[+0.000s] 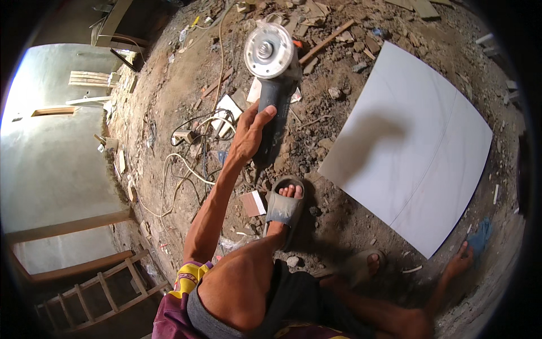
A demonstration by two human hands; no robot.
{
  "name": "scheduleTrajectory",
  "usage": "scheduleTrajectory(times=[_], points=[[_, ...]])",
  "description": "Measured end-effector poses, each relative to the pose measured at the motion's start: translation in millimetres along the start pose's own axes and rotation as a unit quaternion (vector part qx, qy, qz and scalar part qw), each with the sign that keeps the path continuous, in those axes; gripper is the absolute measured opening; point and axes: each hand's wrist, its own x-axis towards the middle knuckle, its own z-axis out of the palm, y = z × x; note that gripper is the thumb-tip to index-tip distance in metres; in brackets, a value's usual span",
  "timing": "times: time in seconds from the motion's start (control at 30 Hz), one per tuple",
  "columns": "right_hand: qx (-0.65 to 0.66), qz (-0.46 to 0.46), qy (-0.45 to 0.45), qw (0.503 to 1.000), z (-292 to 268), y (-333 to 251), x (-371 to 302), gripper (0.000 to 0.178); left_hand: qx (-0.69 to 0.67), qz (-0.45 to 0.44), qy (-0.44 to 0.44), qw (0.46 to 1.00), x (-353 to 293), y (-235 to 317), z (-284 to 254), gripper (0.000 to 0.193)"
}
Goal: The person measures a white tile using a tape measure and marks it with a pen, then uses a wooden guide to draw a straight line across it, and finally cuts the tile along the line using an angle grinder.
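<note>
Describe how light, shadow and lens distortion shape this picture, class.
Head view: glare washes out the far left beside the grey wall; a soft-edged shadow darkens part of the white marble-look tile, whose outer edges bow under fisheye distortion; the angle grinder and left hand are well lit; the right hand sits in dimmer light; black corners surround everything.

Glare at left bleaches the smooth grey wall [62, 169]! Soft shadow crosses the flat white slab [426, 152]; edges curve into black.

Head-level fisheye view, steeply downward
</note>
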Motion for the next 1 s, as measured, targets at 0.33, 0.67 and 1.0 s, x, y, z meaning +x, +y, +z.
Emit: scheduleTrajectory(times=[0.33, 0.67, 1.0], points=[[0.543, -0.17, -0.474, 0.672, -97, -445, 80, 0.071, -0.326, 0.099, -0.34, 0.877, -3, 108, 106, 0.103], [0.635, 0.14, -0.557, 0.516, -138, -547, 17, 0.048, -0.344, -0.069, -0.446, 0.823, 5, 114, 187, 0.105], [0.755, 0.209, -0.555, 0.28, -63, -562, 1, 0.071, -0.389, -0.11, -0.417, 0.814, 66, 72, 202, 0.111]])
